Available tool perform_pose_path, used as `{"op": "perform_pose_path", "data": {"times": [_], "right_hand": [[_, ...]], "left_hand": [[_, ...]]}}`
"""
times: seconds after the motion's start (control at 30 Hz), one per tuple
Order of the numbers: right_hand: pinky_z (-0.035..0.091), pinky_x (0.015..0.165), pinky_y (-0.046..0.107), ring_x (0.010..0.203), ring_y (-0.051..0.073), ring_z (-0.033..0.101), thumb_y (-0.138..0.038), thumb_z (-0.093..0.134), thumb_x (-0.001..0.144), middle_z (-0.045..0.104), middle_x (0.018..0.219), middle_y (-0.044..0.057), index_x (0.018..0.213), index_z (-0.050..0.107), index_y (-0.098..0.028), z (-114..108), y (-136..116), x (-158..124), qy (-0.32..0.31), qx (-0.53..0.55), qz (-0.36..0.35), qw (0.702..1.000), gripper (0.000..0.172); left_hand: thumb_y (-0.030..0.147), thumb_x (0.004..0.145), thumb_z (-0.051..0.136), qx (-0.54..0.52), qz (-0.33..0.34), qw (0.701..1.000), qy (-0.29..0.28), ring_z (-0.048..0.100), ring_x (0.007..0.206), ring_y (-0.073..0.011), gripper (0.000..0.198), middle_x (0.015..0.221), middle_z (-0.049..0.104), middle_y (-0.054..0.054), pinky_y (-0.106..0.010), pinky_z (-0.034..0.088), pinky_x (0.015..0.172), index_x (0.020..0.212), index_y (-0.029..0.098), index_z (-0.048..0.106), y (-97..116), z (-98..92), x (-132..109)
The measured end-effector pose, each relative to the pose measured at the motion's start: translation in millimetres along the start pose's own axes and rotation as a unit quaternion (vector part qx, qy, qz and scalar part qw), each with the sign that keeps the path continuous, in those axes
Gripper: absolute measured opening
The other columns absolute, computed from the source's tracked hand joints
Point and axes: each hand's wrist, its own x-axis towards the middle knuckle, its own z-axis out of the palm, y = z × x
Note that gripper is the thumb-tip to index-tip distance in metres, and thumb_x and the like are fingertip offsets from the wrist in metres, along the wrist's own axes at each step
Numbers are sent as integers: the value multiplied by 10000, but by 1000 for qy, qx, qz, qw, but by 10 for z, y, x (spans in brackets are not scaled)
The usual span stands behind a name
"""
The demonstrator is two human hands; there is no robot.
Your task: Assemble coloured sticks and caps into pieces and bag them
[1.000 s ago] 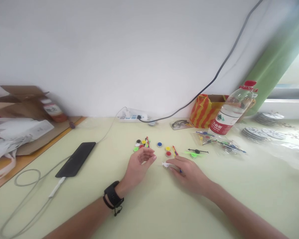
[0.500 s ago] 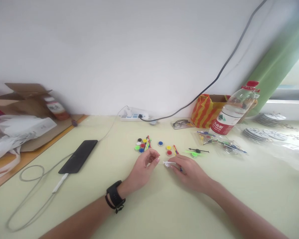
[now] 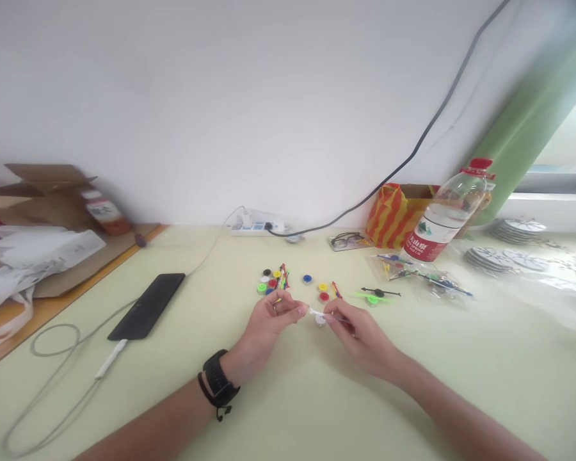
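My right hand (image 3: 360,330) pinches a thin white arrow (image 3: 317,313) between thumb and fingertips, just above a white disc (image 3: 320,321) on the table. Left of the arrow's tip is my left hand (image 3: 269,323), its thumb and forefinger pressed together; whatever they hold is too small to make out. Beyond my hands lie a blue disc (image 3: 308,279), a yellow disc (image 3: 322,287) and a red disc (image 3: 323,297), with coloured arrows (image 3: 336,290) beside them. Several more discs and arrows (image 3: 282,277) lie in a group behind my left hand.
A black phone (image 3: 147,306) with its cable lies at the left. At the right are a green and black arrow piece (image 3: 376,294), bagged parts (image 3: 441,282), a large water bottle (image 3: 439,224) and stacked discs (image 3: 489,258). A power strip (image 3: 256,227) sits by the wall.
The white arrow has lifted off the white disc in my right hand's pinch. My left hand's thumb and forefinger have closed together near the arrow's tip. The view has shifted slightly.
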Motion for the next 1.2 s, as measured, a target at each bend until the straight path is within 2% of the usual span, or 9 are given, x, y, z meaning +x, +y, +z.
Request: {"op": "perform_pose_path", "data": {"times": [0.3, 0.37, 0.47, 0.53, 0.6, 0.87, 1.2], "right_hand": [[266, 554, 272, 607, 136, 306, -515, 431, 1045, 345, 670, -61, 867, 467, -229, 101, -52, -4, -32, 120, 38, 991, 339], [246, 536, 268, 587, 129, 277, -551, 451, 1031, 338, 654, -69, 863, 452, -232, 107, -98, -9, -60, 195, 73, 976, 360], [183, 512, 258, 571, 119, 213, -576, 507, 1001, 308, 650, -78, 856, 434, -237, 108, -167, -17, -106, 322, 144, 930, 376], [162, 516, 255, 585, 117, 195, -578, 546, 981, 298, 671, -74, 849, 429, -237, 103, -195, -21, -120, 370, 168, 906, 383], [161, 522, 253, 593, 117, 190, -580, 568, 967, 295, 684, -71, 850, 428, -237, 100, -205, -23, -120, 388, 173, 897, 388], [182, 524, 252, 580, 118, 223, -589, 563, 960, 334, 668, -71, 908, 463, -243, 137, -218, -32, -109, 387, 168, 900, 364], [224, 527, 260, 574, 125, 264, -617, 479, 1001, 357, 642, -76, 914, 458, -238, 199, -163, -34, -60, 305, 103, 945, 389]], "left_hand": [[313, 761, 886, 14, 14, 1000, 3, 724, 881, -198, 363, 938, 781, -46, -336, 537, 874, 785, 203, 541, -22, 28, -21], [308, 773, 880, 11, 17, 1000, -4, 726, 871, -192, 343, 948, 783, -49, -334, 546, 874, 807, 201, 556, -22, 33, -22], [297, 774, 881, 12, 26, 999, -14, 729, 860, -186, 330, 962, 785, -58, -332, 562, 870, 825, 197, 571, -20, 43, -25], [299, 752, 897, 23, 37, 999, -10, 733, 863, -198, 340, 952, 786, -65, -345, 578, 861, 827, 196, 581, -18, 52, -29], [311, 732, 908, 36, 47, 998, -3, 738, 865, -214, 353, 939, 787, -72, -363, 594, 853, 820, 195, 587, -16, 59, -34], [267, 743, 901, 29, 68, 997, 10, 744, 862, -201, 335, 943, 794, -74, -345, 606, 859, 772, 191, 576, -49, 59, -38], [259, 741, 903, 27, 61, 998, 18, 738, 824, -196, 359, 924, 796, -66, -352, 601, 846, 749, 192, 551, -66, 79, -48]]}}
